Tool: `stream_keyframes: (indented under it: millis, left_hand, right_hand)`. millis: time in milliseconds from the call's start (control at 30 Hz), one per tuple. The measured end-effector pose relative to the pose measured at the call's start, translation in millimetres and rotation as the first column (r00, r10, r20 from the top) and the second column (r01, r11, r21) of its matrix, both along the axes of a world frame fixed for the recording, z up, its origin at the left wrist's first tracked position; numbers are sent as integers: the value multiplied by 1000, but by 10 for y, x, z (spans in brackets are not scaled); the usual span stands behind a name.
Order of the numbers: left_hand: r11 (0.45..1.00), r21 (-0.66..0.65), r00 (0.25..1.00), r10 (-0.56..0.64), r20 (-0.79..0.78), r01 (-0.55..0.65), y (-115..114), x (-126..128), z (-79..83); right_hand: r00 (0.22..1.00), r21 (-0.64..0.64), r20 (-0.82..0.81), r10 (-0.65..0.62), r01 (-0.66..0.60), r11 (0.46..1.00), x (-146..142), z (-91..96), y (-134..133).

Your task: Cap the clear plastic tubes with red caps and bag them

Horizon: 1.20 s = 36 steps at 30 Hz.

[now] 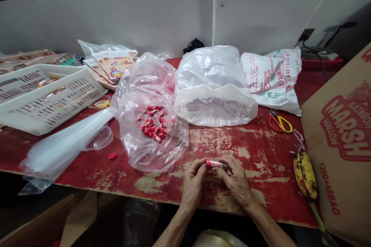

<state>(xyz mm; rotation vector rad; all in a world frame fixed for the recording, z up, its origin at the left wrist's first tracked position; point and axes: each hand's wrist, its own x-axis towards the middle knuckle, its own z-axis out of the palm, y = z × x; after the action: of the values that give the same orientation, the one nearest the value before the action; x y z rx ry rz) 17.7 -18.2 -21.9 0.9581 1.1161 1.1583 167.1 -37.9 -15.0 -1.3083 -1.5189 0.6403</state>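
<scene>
Between my two hands, just above the front of the table, lies a small clear tube with a pink-red cap (pixel 215 163), held sideways. My left hand (pixel 194 179) pinches the capped end between thumb and fingers. The other end sits in the fingers of my right hand (pixel 236 179), which partly cover it. Ahead and to the left, an open clear plastic bag (pixel 171 154) holds several small red-capped pieces (pixel 153 125). Behind my hands stands a white plastic bag (pixel 214 112) with its mouth facing me. A single red cap (pixel 112 156) rests on the table at the left.
A white slotted basket (pixel 52 112), flat plastic sleeves (pixel 69 142) and printed cards (pixel 111 65) are at the left. Right of me are scissors (pixel 280 123), a printed white sack (pixel 272 73), a spotted banana (pixel 305 175) and a large cardboard box (pixel 342 135). The red table (pixel 179 179) is worn.
</scene>
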Motion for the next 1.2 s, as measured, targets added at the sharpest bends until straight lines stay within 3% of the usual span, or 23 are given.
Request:
stream_keyframes:
  millis: [200,467,600,667,733,800,867,1033,1200]
  left_hand:
    - [998,55,995,-4,-103,10,-60,25,-11]
    - [967,250,951,26,-307,54,-66,44,80]
    - [948,276,908,-31,-419,160,15,7,100]
    - [936,305,872,-2,-490,173,114,-71,118]
    - [925,368,786,160,-597,91,263,-227,152]
    - [903,429,616,352,-705,-25,461,-468,189]
    - [892,443,493,428,-757,-93,696,-756,214]
    - [898,399,282,438,-854,-186,1257,-1286,169]
    - [917,347,173,381,-908,-198,1441,-1406,74]
  right_hand:
    - [998,48,50,50,-53,997,-90,-72,-37]
    - [988,63,155,-16,7,998,-149,-209,-34]
    - [955,69,294,38,-61,996,-70,-345,60]
    - [917,89,394,69,-113,990,13,-394,203]
    - [871,115,489,56,-127,985,104,-424,395]
    - [825,153,564,-9,-94,984,181,-444,587]
    - [777,192,623,-91,-39,981,231,-464,730]
    - [701,178,702,-127,-1,984,242,-513,814]
    - [724,157,677,-134,36,987,295,-460,917]
